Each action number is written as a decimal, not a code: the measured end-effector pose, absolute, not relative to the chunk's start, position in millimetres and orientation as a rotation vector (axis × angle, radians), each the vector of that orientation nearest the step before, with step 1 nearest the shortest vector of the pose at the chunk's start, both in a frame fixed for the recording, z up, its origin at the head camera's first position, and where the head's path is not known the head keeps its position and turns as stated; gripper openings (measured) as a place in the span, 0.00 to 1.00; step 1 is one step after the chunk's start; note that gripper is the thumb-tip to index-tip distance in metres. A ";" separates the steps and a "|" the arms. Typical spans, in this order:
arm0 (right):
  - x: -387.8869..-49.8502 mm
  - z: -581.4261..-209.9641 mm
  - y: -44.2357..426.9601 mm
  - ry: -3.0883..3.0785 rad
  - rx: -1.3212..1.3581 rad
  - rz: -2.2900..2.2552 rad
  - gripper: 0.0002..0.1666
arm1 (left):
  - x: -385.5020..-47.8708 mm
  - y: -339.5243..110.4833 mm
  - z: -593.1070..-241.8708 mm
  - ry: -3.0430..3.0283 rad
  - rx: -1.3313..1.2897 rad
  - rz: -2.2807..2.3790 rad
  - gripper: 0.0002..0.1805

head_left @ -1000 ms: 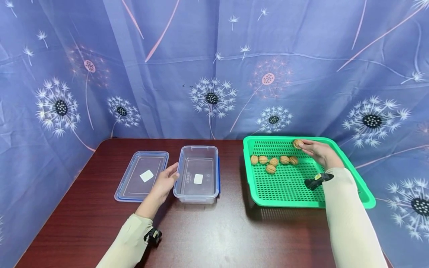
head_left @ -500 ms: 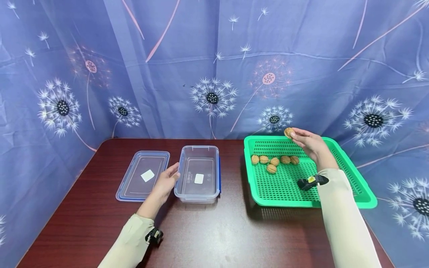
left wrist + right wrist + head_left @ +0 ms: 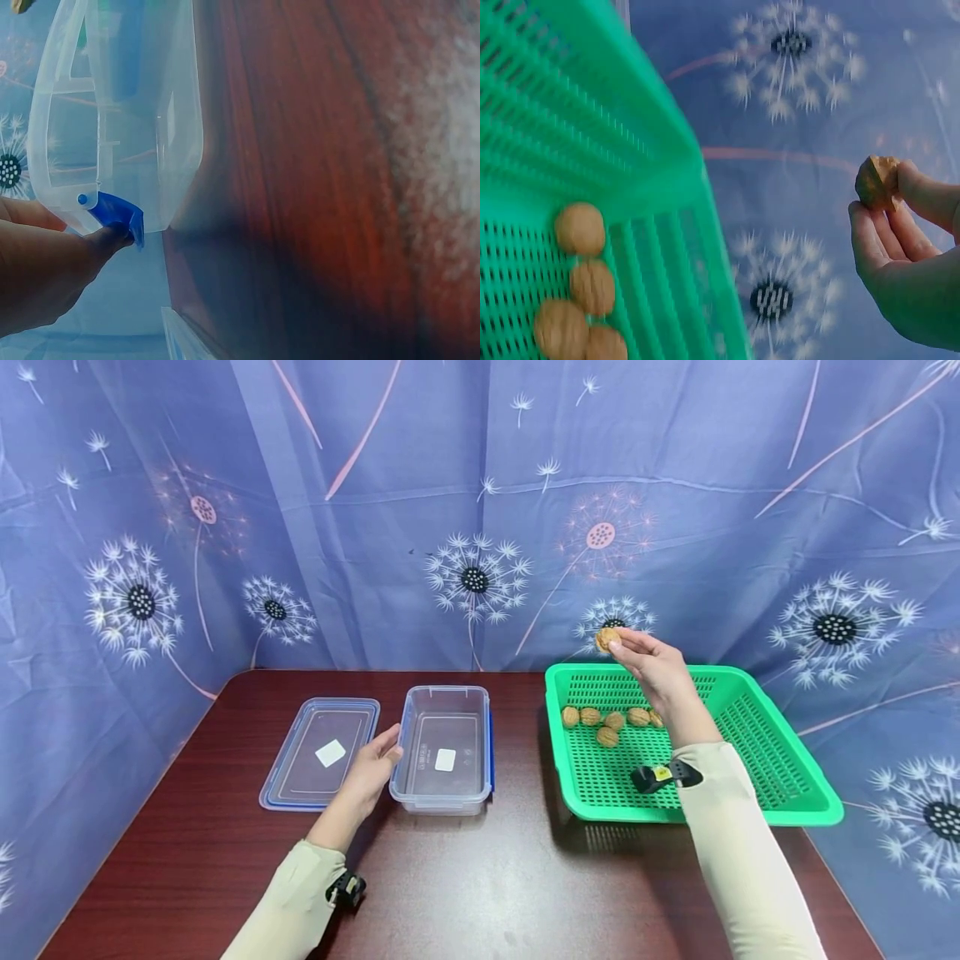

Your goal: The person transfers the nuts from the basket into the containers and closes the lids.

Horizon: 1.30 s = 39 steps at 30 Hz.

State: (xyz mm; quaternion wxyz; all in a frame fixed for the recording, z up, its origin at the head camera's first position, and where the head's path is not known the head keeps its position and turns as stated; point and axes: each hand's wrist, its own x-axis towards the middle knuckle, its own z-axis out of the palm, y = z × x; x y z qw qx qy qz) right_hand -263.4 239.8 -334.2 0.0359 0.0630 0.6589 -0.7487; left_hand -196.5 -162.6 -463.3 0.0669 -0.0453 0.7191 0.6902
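In the head view my right hand pinches a walnut between thumb and fingertips, above the back rim of the green basket. The right wrist view shows the same walnut at the fingertips, outside the basket wall. Several more walnuts lie on the basket's floor toward its back left. My left hand holds the left side of a clear plastic container, which stands lidless with no walnuts in it. Up close, the left thumb lies against the container's blue latch.
A clear lid with a blue edge lies on the dark red wooden table left of the container. Bare tabletop separates container and basket. A blue curtain with dandelion prints hangs directly behind the table.
My right hand has lifted the walnut from the basket's back right and carried it up and to the left. The left hand and the container stay in place.
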 end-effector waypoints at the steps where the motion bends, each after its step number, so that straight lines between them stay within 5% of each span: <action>1: -262.2 -333.5 234.4 2.031 0.177 -2.302 0.36 | -196.5 -162.7 -463.7 2.168 -0.136 2.083 0.28; 39: -221.5 -344.3 85.9 1.888 -0.186 -2.402 0.25 | -193.0 -162.1 -463.0 2.195 -0.149 2.069 0.28</action>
